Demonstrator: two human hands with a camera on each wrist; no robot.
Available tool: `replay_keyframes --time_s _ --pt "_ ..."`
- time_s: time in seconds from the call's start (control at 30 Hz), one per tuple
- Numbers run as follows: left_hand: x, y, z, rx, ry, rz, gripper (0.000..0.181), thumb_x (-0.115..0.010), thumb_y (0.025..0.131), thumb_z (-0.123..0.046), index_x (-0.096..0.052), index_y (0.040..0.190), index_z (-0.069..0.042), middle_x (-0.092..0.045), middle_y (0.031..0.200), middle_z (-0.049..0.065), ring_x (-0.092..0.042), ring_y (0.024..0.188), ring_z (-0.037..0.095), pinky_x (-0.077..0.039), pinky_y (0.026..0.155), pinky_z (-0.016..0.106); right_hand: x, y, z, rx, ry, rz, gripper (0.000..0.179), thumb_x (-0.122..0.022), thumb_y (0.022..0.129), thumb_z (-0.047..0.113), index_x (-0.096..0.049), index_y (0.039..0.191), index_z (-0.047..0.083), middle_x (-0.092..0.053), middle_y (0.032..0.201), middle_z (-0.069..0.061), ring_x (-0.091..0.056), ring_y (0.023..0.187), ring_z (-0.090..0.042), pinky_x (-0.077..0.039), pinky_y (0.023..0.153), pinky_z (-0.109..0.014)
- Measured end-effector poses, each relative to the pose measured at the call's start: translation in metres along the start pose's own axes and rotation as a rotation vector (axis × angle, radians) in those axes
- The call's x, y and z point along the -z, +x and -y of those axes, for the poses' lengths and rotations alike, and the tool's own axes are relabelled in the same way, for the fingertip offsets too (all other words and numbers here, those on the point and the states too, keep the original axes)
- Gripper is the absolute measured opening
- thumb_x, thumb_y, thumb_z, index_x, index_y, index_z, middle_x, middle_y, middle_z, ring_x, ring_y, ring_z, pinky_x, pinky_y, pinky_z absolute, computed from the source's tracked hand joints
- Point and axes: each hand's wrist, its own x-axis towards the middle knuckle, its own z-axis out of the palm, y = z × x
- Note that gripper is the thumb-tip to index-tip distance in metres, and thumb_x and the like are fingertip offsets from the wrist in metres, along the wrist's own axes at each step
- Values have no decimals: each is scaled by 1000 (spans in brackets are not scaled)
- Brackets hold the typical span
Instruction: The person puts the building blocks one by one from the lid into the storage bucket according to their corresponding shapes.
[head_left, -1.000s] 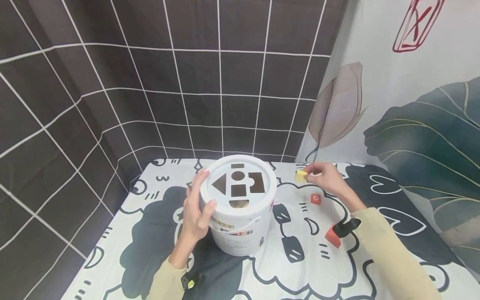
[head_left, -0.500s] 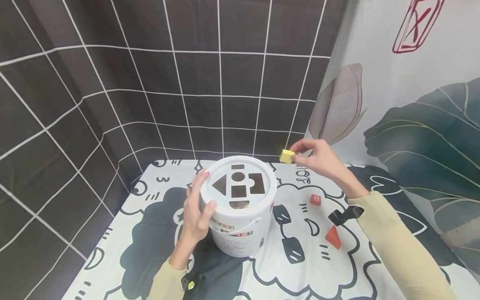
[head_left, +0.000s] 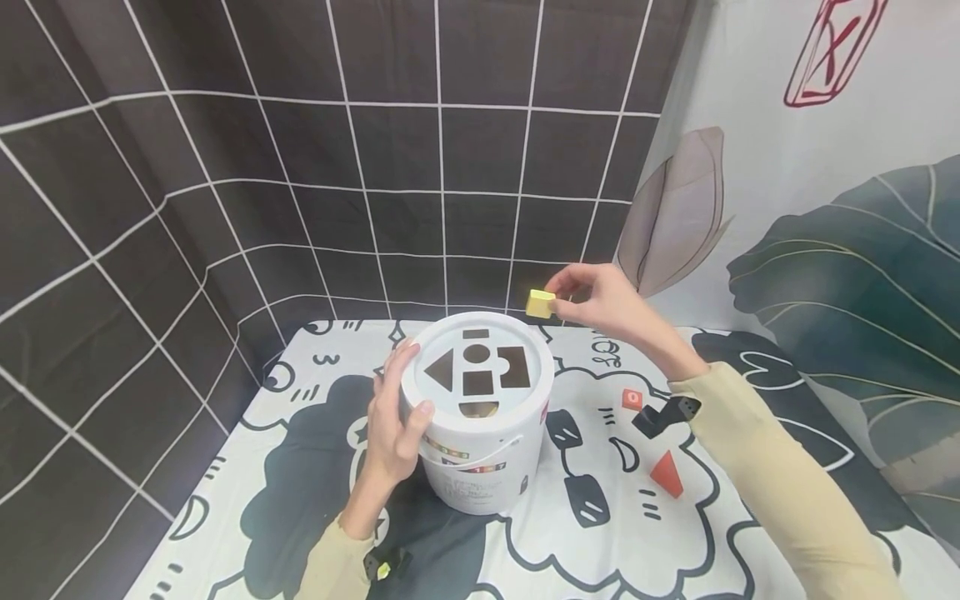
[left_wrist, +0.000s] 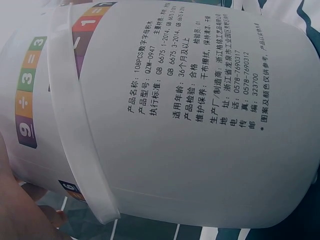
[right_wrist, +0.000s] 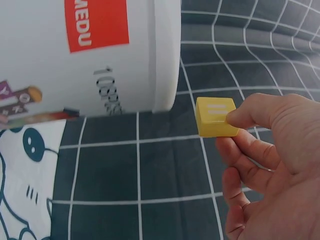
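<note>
A white bucket (head_left: 480, 483) stands on the patterned cloth, its lid (head_left: 442, 400) cut with several shaped holes. My left hand (head_left: 393, 417) grips the bucket at its left side, fingers along the lid's rim and thumb at the front. The left wrist view shows the bucket's printed wall (left_wrist: 200, 165) and white handle (left_wrist: 75, 130). My right hand (head_left: 600, 300) pinches a yellow cube (head_left: 540, 304) between thumb and fingers, raised beyond the lid's far right edge. An equals sign is on one face of the cube (right_wrist: 216, 117) in the right wrist view.
To the right of the bucket a red block (head_left: 632, 399) with a white mark lies on the cloth. Nearer, a red wedge-shaped block (head_left: 667, 475) lies below the right forearm. A dark gridded curtain (head_left: 480, 217) rises behind the cloth.
My right hand has lifted the yellow cube from the cloth's far right and carried it left, close to the lid. The left hand and the bucket have stayed in place.
</note>
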Motion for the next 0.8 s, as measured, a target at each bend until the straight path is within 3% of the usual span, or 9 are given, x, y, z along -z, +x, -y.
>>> replay_keyframes --time_s 0.13,0.37,0.8 --pt "0 0 0 1 0 -3 67 -48 82 -31 -51 141 -1 -48 149 17 -38 140 38 -9 104 77 -9 7 8 32 5 13 14 -71 86 8 -73 99 5 -69 89 -4 -59 80 -21 -44 68 -33" --pt "0 0 -1 3 6 -3 67 -48 82 -32 -51 141 -1 -48 148 17 -38 140 37 -11 104 77 -27 20 19 91 20 58 13 -72 84 6 -73 97 5 -70 88 -3 -61 87 -20 -47 82 -40" --pt "0 -1 -1 9 13 -3 67 -48 82 -33 -51 141 -2 -49 148 15 -37 141 35 -11 104 77 -50 30 25 130 8 97 14 -73 82 5 -75 96 4 -71 86 -2 -62 85 -21 -47 82 -41"
